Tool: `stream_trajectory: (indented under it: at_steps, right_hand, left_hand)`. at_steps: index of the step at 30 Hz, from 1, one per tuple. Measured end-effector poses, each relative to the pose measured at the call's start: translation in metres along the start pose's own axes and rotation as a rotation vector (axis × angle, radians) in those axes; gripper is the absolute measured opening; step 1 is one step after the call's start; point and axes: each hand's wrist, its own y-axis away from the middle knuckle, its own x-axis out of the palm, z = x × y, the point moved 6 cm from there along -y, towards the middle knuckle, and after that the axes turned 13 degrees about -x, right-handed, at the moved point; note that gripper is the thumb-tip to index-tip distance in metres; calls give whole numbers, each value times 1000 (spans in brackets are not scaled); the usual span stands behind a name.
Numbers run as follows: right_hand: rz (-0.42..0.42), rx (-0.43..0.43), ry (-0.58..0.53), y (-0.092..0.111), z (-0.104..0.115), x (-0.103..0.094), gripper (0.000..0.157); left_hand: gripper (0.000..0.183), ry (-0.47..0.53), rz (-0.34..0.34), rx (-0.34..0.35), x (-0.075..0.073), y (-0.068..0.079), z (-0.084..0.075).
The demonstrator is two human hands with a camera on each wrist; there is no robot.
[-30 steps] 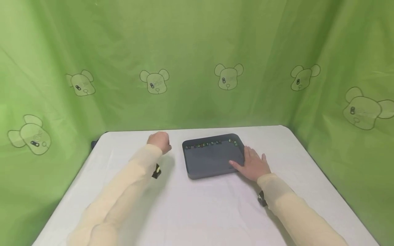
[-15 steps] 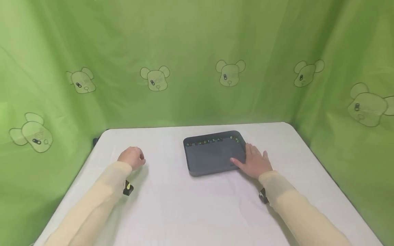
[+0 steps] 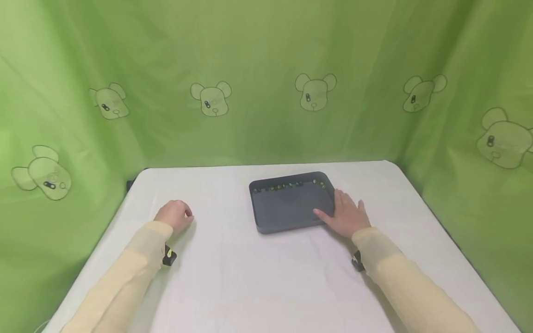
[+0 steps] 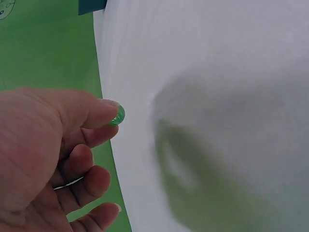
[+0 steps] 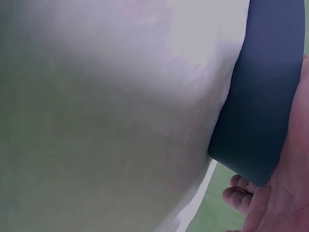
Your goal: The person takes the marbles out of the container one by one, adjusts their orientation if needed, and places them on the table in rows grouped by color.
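Observation:
Between thumb and forefinger my left hand [image 3: 172, 216] pinches a small green glass marble [image 4: 119, 116], held over the white table left of the tray. The marble is visible only in the left wrist view; the other fingers are loosely bent. A dark grey rectangular tray [image 3: 291, 210] lies on the table, right of the middle. Several greenish and dark marbles [image 3: 280, 187] line its far side, with a few in the far right corner. My right hand [image 3: 349, 216] rests on the tray's right rim, fingers straight and thumb reaching over the inside. In the right wrist view, the tray wall [image 5: 263, 92] touches the palm.
A white cloth covers the table [image 3: 250, 277]. Green curtains [image 3: 262, 129] with mouse-head drawings hang behind it and on both sides. Each wrist carries a small dark device [image 3: 169, 255] below the sleeve.
My left hand has moved left and toward me, away from the tray, then nearly stopped. The right hand keeps its place on the tray. The head view has tilted slightly.

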Motion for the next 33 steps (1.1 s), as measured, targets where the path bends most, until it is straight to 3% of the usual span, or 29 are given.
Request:
stream_trajectory:
  at_steps: [9,15,23,33]
  right_hand:
    - [-1,-2,2,-3,-3,3,116]
    - [-7,-7,9,-7,-5,3,115]
    - [-1,-13,-5,-7,-1,3,114]
    - [7,-7,4,-7,-2,5,115]
  left_hand:
    - [8,10,55,39,16,2,-7]
    - [10,-2,51,60,23,0,-5]
    - [8,-12,136,69,33,17,-4]
    - [9,7,134,74,35,25,1]
